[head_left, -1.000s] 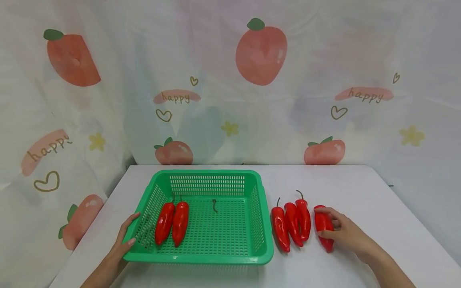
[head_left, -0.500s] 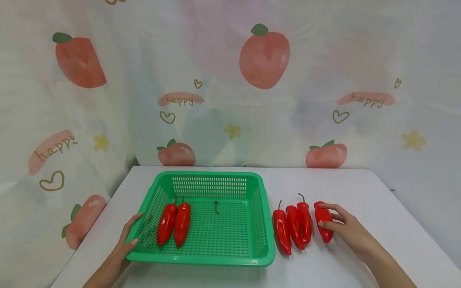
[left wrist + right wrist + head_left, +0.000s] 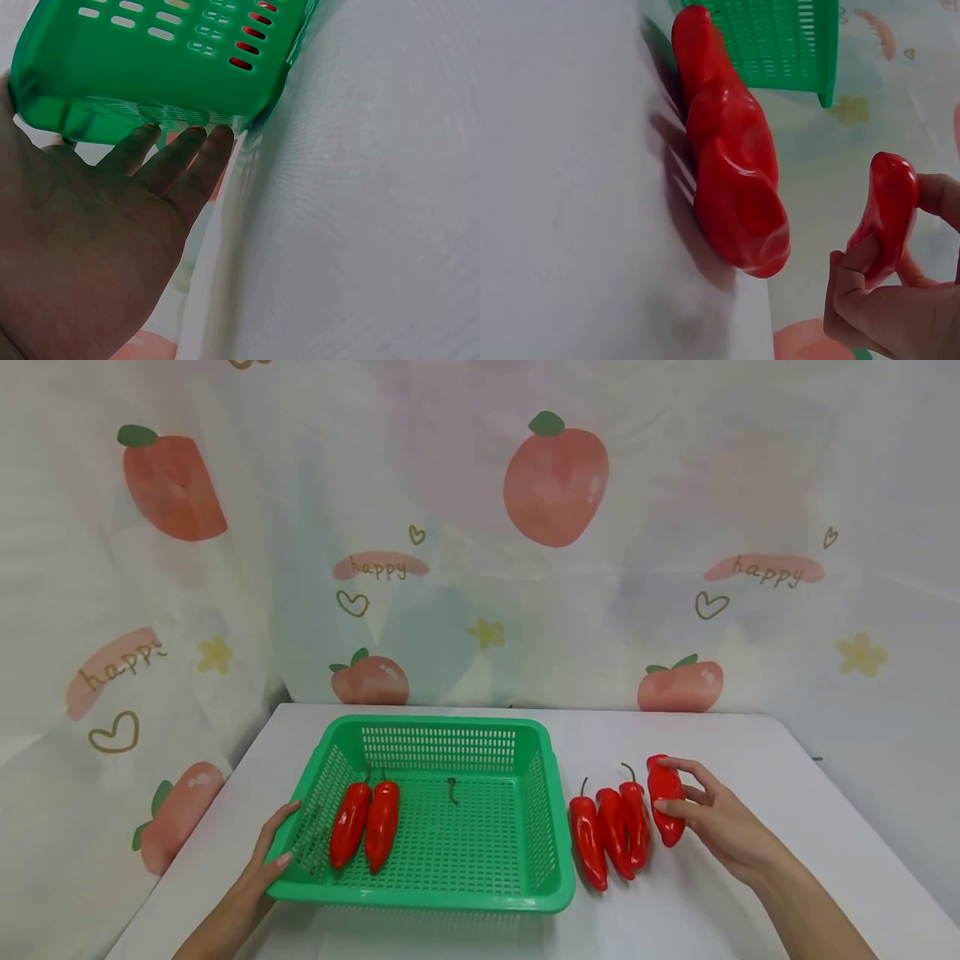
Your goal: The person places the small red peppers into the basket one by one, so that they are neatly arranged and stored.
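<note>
My right hand (image 3: 723,822) pinches a red chili pepper (image 3: 663,806) between thumb and fingers, above the table at the right. The right wrist view shows this pepper (image 3: 889,206) clear of the tabletop. Just left of it lie three more red peppers (image 3: 613,835), side by side. A green plastic basket (image 3: 420,900) stands at the left of the table, with two red peppers (image 3: 365,827) lying inside. My left hand (image 3: 251,881) rests against the basket's left side. Its fingers look fairly straight along the basket (image 3: 150,79) in the left wrist view.
A loose dark stem (image 3: 452,791) lies on the basket floor. The white table (image 3: 750,756) ends against a patterned cloth (image 3: 465,527) at the back and left. The three loose peppers lie close to the basket's right wall.
My right hand has lifted the rightmost pepper off the table and moved it slightly away from me and left. The left hand and basket have kept their places; the head view has shifted slightly.
</note>
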Available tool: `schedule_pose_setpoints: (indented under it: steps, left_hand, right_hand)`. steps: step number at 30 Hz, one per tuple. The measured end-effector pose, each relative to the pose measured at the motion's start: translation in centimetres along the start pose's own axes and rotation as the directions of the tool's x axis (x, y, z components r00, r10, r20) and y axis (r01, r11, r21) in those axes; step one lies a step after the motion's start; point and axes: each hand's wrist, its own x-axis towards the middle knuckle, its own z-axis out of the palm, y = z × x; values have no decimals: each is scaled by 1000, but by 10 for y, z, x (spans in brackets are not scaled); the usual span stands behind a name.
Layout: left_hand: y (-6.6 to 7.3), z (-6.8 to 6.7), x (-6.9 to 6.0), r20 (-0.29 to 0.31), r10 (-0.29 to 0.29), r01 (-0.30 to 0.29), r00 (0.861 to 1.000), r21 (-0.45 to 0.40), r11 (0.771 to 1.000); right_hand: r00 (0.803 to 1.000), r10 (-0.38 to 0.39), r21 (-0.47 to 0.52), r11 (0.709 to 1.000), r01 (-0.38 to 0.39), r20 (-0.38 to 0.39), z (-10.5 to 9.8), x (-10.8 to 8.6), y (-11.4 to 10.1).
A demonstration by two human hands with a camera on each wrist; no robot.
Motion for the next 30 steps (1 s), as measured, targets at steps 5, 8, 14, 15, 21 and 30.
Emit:
schedule_pose_setpoints:
  steps: [5, 8, 14, 15, 21, 30]
  left_hand:
    - [1, 1, 2, -15, 25, -25, 1000, 2, 1000]
    - [1, 2, 3, -21, 11, -11, 1000, 6, 1000]
    - [1, 3, 0, -8, -3, 3, 1000, 18, 1000]
    - [1, 3, 0, -7, -1, 1, 1000, 18, 1000]
    - [1, 3, -1, 2, 2, -2, 1000, 26, 1000]
    - [2, 1, 2, -28, 4, -3, 1000, 29, 1000]
  right_hand:
    - [998, -57, -42, 997, 57, 22, 7, 0, -15]
    - [996, -82, -44, 996, 83, 32, 13, 0, -25]
    - [989, -140, -38, 989, 142, 40, 28, 0, -43]
    - [988, -145, -41, 988, 147, 44, 31, 1, -46]
    - [984, -161, -68, 984, 167, 81, 42, 2, -64]
    - [976, -171, -43, 983, 178, 133, 65, 7, -86]
